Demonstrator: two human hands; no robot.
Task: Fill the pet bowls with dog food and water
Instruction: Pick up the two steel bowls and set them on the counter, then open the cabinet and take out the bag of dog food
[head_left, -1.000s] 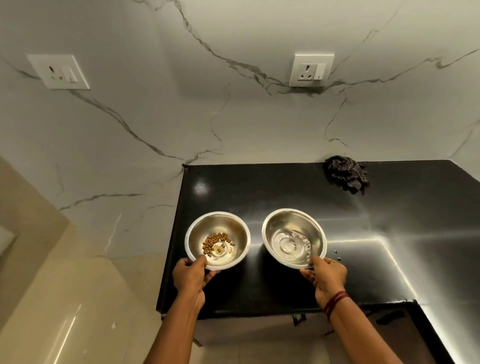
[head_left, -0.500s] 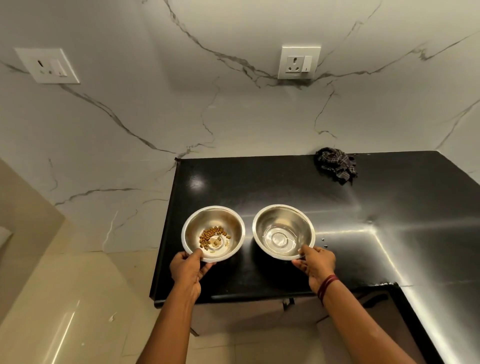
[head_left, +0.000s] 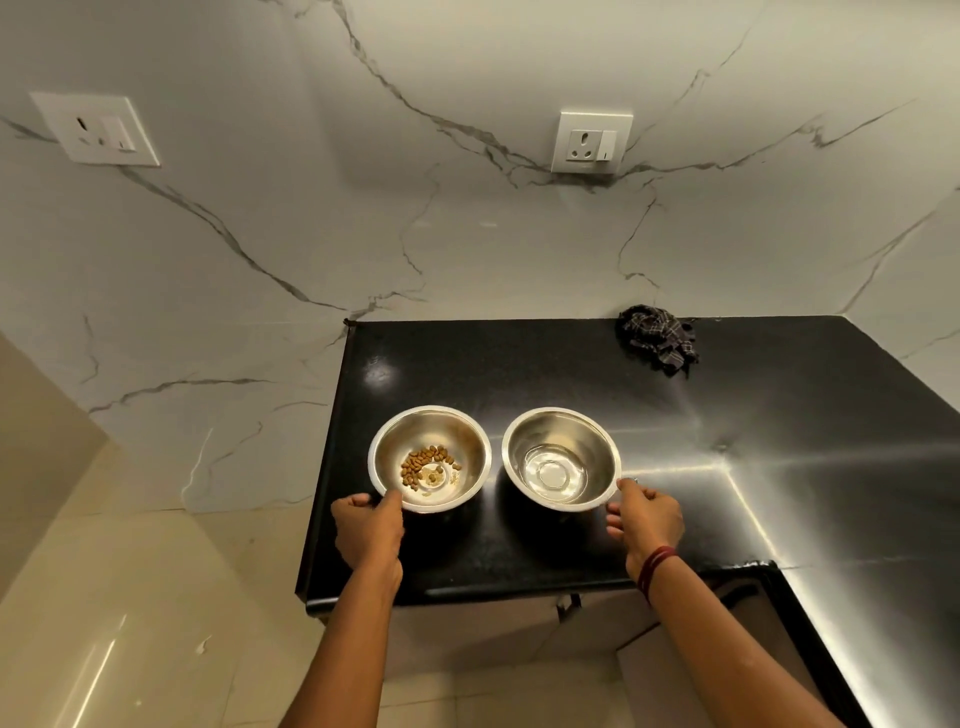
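No readable text anywhere.

Nothing legible on the two round steel bowls (head_left: 430, 459), the glossy black stone counter (head_left: 779, 415), or the white wall sockets (head_left: 594, 141) at the far side.

A black polished countertop (head_left: 571, 364) carries two steel bowls side by side near its front left corner. The left bowl (head_left: 384, 447) holds brown kibble (head_left: 423, 462); the right bowl (head_left: 602, 441) holds clear water. A crumpled checked cloth (head_left: 655, 338) lies at the back edge.
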